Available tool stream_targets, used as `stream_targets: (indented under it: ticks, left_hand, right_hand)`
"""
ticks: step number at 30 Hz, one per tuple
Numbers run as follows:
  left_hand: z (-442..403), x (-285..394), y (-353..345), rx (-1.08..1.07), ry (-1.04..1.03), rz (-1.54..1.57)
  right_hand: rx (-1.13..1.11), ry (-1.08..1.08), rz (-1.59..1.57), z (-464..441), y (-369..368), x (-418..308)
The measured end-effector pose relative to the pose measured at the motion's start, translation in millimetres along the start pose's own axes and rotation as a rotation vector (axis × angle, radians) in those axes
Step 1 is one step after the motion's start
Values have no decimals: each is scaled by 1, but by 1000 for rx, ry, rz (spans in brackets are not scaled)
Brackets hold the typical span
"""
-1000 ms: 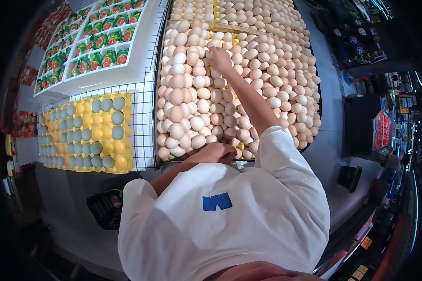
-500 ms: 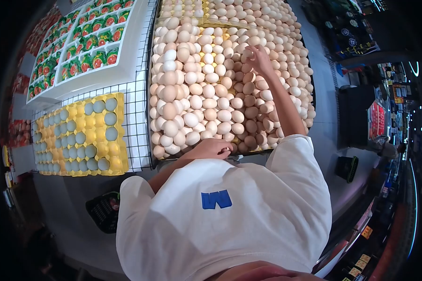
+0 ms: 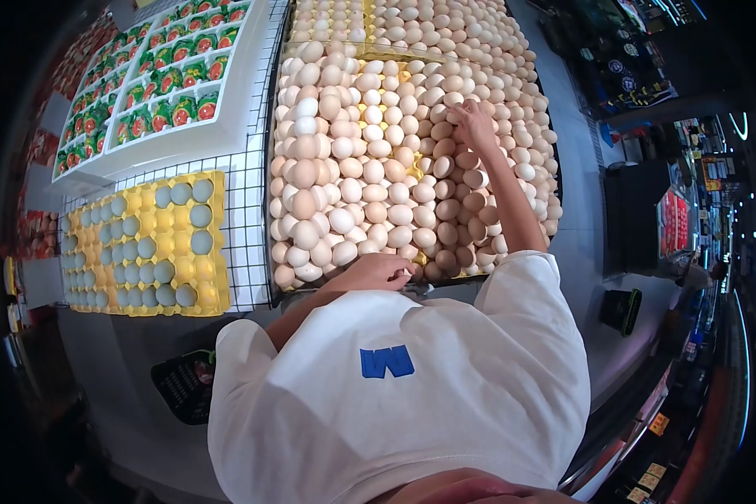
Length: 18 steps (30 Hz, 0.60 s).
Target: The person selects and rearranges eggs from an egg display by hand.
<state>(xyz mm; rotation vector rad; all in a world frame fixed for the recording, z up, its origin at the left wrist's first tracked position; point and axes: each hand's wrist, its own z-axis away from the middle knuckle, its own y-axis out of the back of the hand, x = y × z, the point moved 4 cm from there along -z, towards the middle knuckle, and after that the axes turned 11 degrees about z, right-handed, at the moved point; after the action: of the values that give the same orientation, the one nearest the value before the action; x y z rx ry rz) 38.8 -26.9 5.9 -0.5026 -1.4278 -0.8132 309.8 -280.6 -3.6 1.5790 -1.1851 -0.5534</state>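
From my end, through the head view, I see a great spread of eggs [image 3: 399, 214] filling the dark-edged table [image 3: 272, 252] in front of the body. They run from pale cream through pinkish tan to light brown, with a couple nearly white on the left side. Their shells look smooth and dull, brightest where the light falls. Some lie on their sides in fairly neat rows; others tilt on end, packed close. The left side is heaped higher, and yellow tray [image 3: 413, 168] shows through gaps in the middle.

My right grip [image 3: 476, 126] reaches out over the middle of the spread, fingers bent and pointing down, touching the eggs there; I can't tell whether one is held. My left grip [image 3: 382, 273] is loosely curled at the near edge, beside the closest eggs, and its fingertips are too unclear for me to say what they hold.

Farther left, blue-green eggs [image 3: 202, 215] partly fill a yellow carton [image 3: 214, 286] over wire mesh [image 3: 248, 214].
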Motion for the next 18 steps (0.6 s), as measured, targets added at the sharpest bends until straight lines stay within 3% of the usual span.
stream_targets:
  ticks: [8,11,13,18]
  left_hand:
    - [-2,-3,-2,-16,20,36]
    - [-1,0,-2,-36,23,-16]
    - [-2,-3,-3,16,-30,54]
    - [-5,-13,-2,-21,-127,67]
  right_hand:
    - [53,-95,-126,-29,-1,-23]
    - [101,-40,-299,-59,-11,-59]
    - [2,-156,-477,-84,-34,-78]
    - [-82,-355,-571,-127,-85,-120]
